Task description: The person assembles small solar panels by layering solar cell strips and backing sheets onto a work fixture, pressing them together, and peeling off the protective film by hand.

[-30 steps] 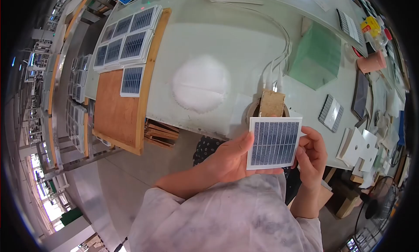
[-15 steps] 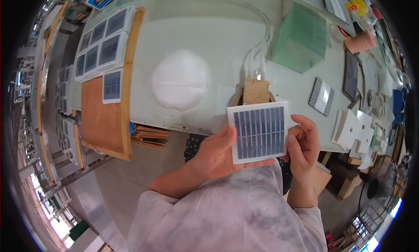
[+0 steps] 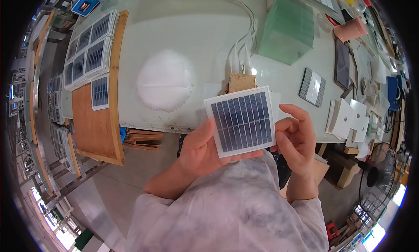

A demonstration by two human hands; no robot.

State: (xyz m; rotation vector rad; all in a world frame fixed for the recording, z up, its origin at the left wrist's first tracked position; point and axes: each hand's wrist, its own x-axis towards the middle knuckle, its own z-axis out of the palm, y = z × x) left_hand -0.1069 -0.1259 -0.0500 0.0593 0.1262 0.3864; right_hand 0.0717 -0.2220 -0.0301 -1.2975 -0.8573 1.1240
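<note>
A small square solar panel (image 3: 241, 121) with a white frame, dark cells facing up, is held tilted in front of my body. My left hand (image 3: 200, 145) supports it from the left, thumb on the near left edge and fingers passing underneath. At the panel's right edge, my right hand (image 3: 297, 140) has its thumb and curled fingers pinched together against the rim, with the index finger raised. Just beyond the panel, partly covered by it, a brown block (image 3: 242, 81) has white cables (image 3: 246, 53) running into it.
Stacked solar panels (image 3: 95, 55) lie on a wooden board (image 3: 94, 125) at the left. A round white pad (image 3: 166, 84) rests on the table. On the right are green glass sheets (image 3: 286, 31), a bundle of cell strips (image 3: 312, 87), white plates (image 3: 345, 119) and a fan (image 3: 375, 175).
The solar panel has shifted left in view and turned a little counter-clockwise, both hands still at it. The surroundings have also slid left as the view moved.
</note>
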